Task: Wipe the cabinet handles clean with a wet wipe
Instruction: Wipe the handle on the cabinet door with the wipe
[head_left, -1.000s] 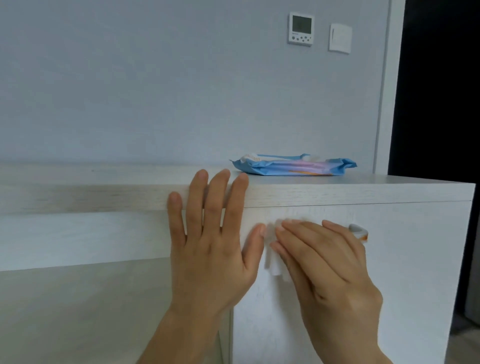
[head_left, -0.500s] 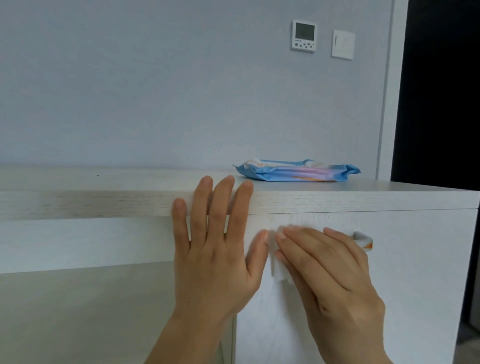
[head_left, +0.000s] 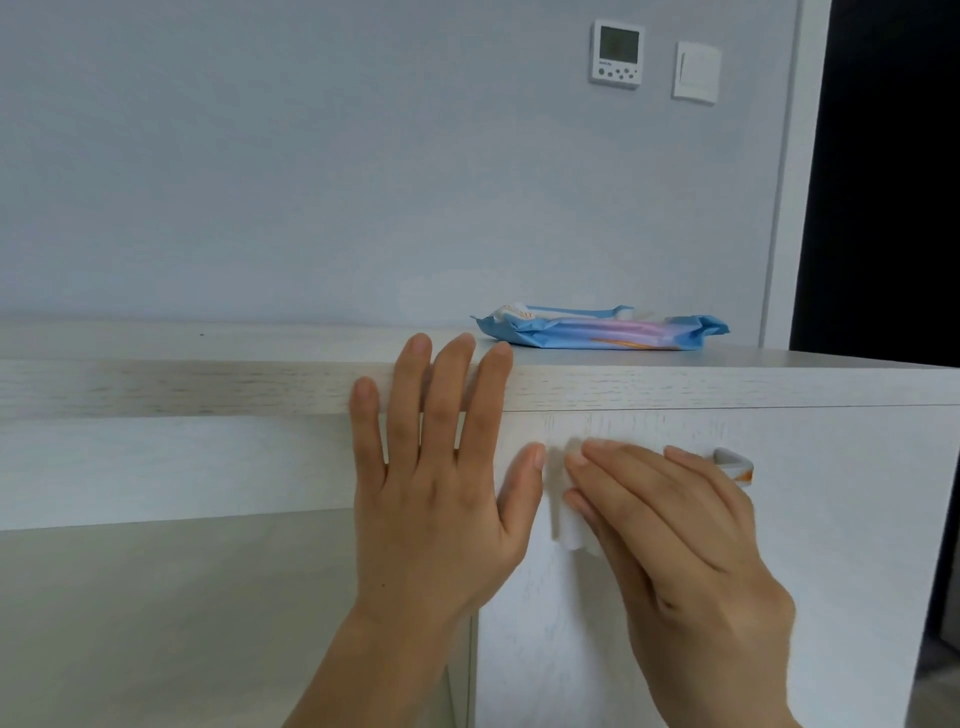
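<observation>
Here, the right hand (head_left: 670, 540) is nearest: its flat fingers press the wet wipe (head_left: 563, 519) over the handle (head_left: 733, 462), which runs sideways on the cabinet door (head_left: 857, 571), right end poking out. The left hand (head_left: 436, 493), fingers straight and spread, rests alongside. The wipe pack (head_left: 597, 332) lies on the surface behind.
</observation>
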